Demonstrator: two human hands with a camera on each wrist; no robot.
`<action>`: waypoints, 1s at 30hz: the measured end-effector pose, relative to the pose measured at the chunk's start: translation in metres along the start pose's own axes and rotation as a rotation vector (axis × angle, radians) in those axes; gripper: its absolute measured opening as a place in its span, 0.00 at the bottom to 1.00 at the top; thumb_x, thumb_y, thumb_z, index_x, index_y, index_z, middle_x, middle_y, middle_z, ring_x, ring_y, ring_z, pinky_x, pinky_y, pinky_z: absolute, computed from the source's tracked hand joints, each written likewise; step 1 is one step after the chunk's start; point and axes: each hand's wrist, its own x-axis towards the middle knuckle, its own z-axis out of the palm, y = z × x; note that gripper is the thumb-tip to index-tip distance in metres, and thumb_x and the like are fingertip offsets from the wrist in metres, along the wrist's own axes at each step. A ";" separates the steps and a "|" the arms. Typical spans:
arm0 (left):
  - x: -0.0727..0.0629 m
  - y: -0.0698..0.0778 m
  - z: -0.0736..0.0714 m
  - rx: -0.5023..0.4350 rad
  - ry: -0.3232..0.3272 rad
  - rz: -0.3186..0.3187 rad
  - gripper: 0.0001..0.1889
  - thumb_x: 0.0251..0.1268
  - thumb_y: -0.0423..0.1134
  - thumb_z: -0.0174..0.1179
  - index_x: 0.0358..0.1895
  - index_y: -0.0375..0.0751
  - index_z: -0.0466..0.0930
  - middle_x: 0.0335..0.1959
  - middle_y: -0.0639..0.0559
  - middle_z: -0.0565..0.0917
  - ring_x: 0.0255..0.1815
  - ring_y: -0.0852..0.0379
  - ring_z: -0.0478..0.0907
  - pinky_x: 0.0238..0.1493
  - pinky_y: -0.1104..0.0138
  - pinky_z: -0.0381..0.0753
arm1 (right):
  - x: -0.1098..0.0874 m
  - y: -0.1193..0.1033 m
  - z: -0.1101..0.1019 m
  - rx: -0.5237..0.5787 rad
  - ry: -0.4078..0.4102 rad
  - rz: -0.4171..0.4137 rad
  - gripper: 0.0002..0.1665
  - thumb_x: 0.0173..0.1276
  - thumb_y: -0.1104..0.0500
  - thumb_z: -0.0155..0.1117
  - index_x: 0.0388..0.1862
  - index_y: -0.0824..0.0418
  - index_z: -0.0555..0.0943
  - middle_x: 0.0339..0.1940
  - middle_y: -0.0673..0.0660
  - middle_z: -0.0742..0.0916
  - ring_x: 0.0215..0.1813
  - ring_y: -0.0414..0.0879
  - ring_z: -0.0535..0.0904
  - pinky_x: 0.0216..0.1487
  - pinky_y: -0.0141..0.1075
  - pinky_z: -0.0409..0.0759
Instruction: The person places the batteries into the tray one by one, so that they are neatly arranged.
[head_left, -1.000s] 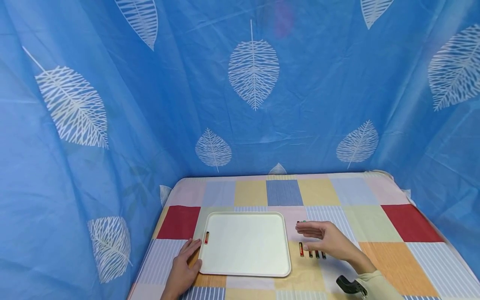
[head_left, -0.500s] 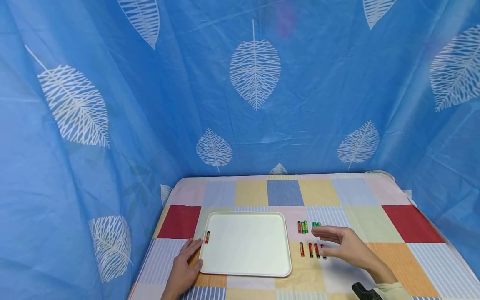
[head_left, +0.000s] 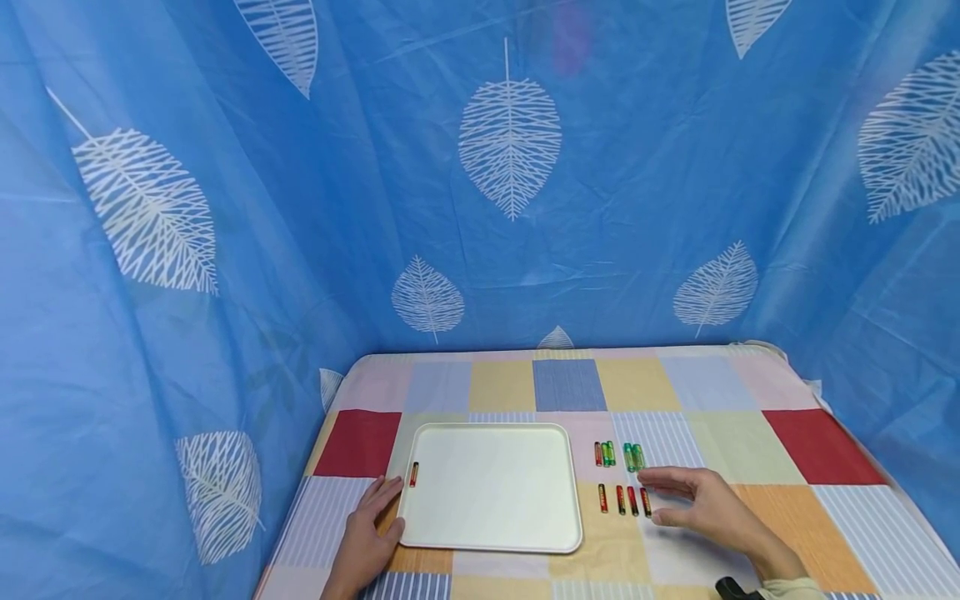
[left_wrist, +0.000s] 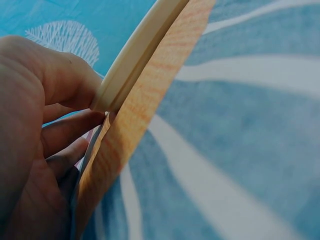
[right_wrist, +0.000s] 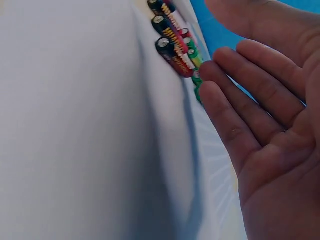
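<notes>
Four red-black batteries (head_left: pixel 633 501) in a row | right hand (head_left: pixel 705 504) just beside, fingers extended, thumb apart | left hand (head_left: pixel 366 535), fingers relaxed, touching the tray's (head_left: pixel 491 492) rim | one battery (head_left: pixel 414 474) inside

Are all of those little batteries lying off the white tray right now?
No, one red battery lies on the white tray near its left edge.
</notes>
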 end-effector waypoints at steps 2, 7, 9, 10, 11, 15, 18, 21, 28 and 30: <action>0.000 0.000 0.000 -0.002 0.001 0.006 0.30 0.67 0.26 0.66 0.74 0.36 0.80 0.77 0.38 0.79 0.86 0.31 0.62 0.84 0.32 0.60 | 0.000 0.003 0.001 0.009 0.002 -0.002 0.38 0.66 0.54 0.83 0.72 0.66 0.83 0.69 0.65 0.88 0.64 0.35 0.88 0.61 0.24 0.84; 0.000 0.000 0.000 -0.007 -0.001 0.004 0.30 0.68 0.27 0.67 0.75 0.37 0.80 0.78 0.39 0.79 0.87 0.31 0.61 0.84 0.32 0.58 | 0.001 0.009 0.003 0.029 0.010 -0.002 0.39 0.65 0.54 0.84 0.72 0.66 0.82 0.70 0.66 0.88 0.64 0.34 0.87 0.61 0.24 0.84; 0.000 0.000 0.000 -0.008 -0.003 -0.001 0.31 0.68 0.27 0.67 0.75 0.37 0.80 0.78 0.39 0.79 0.87 0.31 0.61 0.84 0.32 0.58 | 0.001 0.011 0.004 0.030 0.013 0.001 0.40 0.65 0.54 0.84 0.72 0.66 0.82 0.70 0.65 0.88 0.64 0.34 0.87 0.61 0.23 0.83; 0.000 0.000 0.001 -0.007 -0.004 -0.002 0.31 0.68 0.27 0.67 0.75 0.38 0.80 0.78 0.39 0.79 0.87 0.31 0.61 0.84 0.32 0.58 | 0.001 0.012 0.005 0.030 0.016 0.001 0.40 0.65 0.54 0.84 0.72 0.66 0.82 0.70 0.65 0.88 0.64 0.33 0.87 0.61 0.23 0.83; 0.000 0.000 0.001 -0.009 -0.005 -0.003 0.31 0.68 0.27 0.67 0.75 0.38 0.80 0.78 0.39 0.79 0.87 0.31 0.61 0.84 0.32 0.58 | 0.002 0.012 0.005 0.025 0.019 0.000 0.40 0.65 0.54 0.84 0.72 0.66 0.82 0.69 0.65 0.88 0.64 0.33 0.87 0.61 0.23 0.83; 0.000 -0.001 0.001 -0.015 -0.001 0.003 0.31 0.67 0.26 0.67 0.75 0.37 0.80 0.78 0.39 0.79 0.87 0.31 0.61 0.84 0.31 0.59 | 0.002 0.013 0.007 -0.009 0.031 -0.022 0.38 0.64 0.54 0.85 0.71 0.65 0.84 0.68 0.64 0.89 0.64 0.33 0.87 0.61 0.24 0.84; 0.001 -0.002 0.001 -0.015 0.001 0.004 0.31 0.67 0.26 0.67 0.75 0.37 0.80 0.78 0.39 0.79 0.87 0.31 0.61 0.84 0.32 0.59 | 0.003 0.012 0.008 -0.042 0.037 -0.027 0.38 0.64 0.53 0.85 0.70 0.63 0.84 0.67 0.62 0.90 0.64 0.35 0.88 0.61 0.24 0.84; 0.001 -0.002 0.001 -0.014 -0.001 -0.001 0.31 0.67 0.27 0.67 0.75 0.38 0.80 0.78 0.39 0.79 0.87 0.32 0.61 0.84 0.32 0.60 | 0.004 0.011 0.009 -0.065 0.044 -0.015 0.37 0.63 0.52 0.86 0.70 0.62 0.85 0.67 0.60 0.90 0.63 0.35 0.88 0.61 0.24 0.84; 0.000 -0.001 0.001 -0.019 -0.006 -0.004 0.31 0.67 0.26 0.67 0.75 0.37 0.80 0.78 0.39 0.79 0.87 0.31 0.61 0.84 0.31 0.59 | 0.003 0.010 0.012 -0.120 0.073 0.020 0.34 0.63 0.55 0.85 0.68 0.59 0.87 0.65 0.56 0.91 0.62 0.35 0.88 0.60 0.24 0.83; 0.000 -0.001 0.000 -0.019 -0.002 -0.002 0.31 0.67 0.26 0.67 0.75 0.37 0.80 0.78 0.39 0.79 0.87 0.31 0.61 0.84 0.31 0.59 | 0.003 0.010 0.014 -0.146 0.089 0.022 0.32 0.63 0.56 0.85 0.67 0.58 0.88 0.64 0.54 0.92 0.62 0.36 0.88 0.60 0.25 0.84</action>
